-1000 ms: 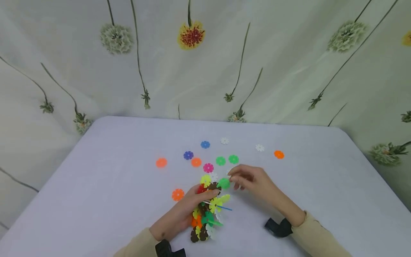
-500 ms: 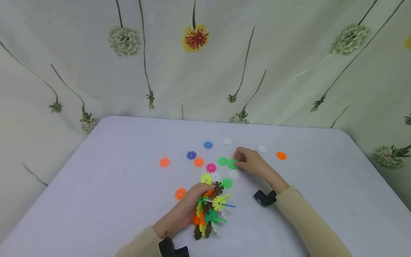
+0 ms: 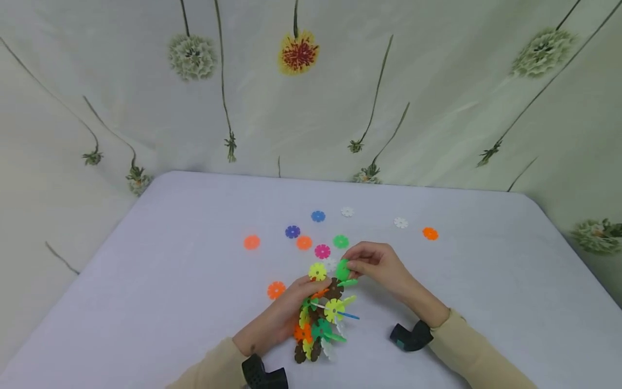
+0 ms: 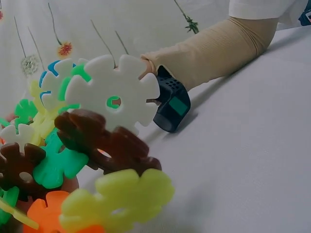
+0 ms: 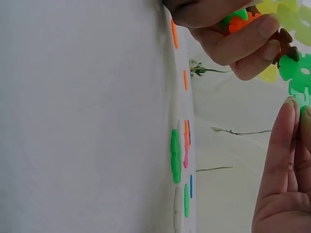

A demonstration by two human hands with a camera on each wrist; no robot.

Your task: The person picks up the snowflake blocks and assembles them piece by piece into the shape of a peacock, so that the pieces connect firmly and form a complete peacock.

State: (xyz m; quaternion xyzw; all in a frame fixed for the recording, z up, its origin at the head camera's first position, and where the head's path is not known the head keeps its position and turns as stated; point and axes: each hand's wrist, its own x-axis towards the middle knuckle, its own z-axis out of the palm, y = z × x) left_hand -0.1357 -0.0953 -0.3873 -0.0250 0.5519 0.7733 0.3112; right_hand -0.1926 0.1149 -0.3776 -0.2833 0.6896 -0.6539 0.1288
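Note:
My left hand (image 3: 284, 310) grips a cluster of interlocked plastic flower discs (image 3: 320, 328) in brown, orange, yellow, green, white and blue. The thumb lies across its upper end. Right of that, my right hand (image 3: 381, 270) pinches a green flower disc (image 3: 342, 269) between thumb and fingers. That disc meets another green disc (image 3: 347, 282) at the cluster's top; whether their slots interlock cannot be made out. Large in the left wrist view are the cluster's white disc (image 4: 87, 94) and brown disc (image 4: 80, 131). The right wrist view has the right fingertips (image 5: 289, 104) at the pinched disc's edge.
Loose discs lie on the white table (image 3: 170, 270) beyond the hands, among them a pink disc (image 3: 322, 251), a blue disc (image 3: 318, 216) and a green disc (image 3: 341, 241). One orange disc (image 3: 276, 290) is beside the left hand. A flower-patterned cloth (image 3: 243, 97) hangs behind.
My right hand reached forward to a green disc on the table, took it up and brought it back to the cluster. The left hand keeps its grip, with the cluster turned slightly.

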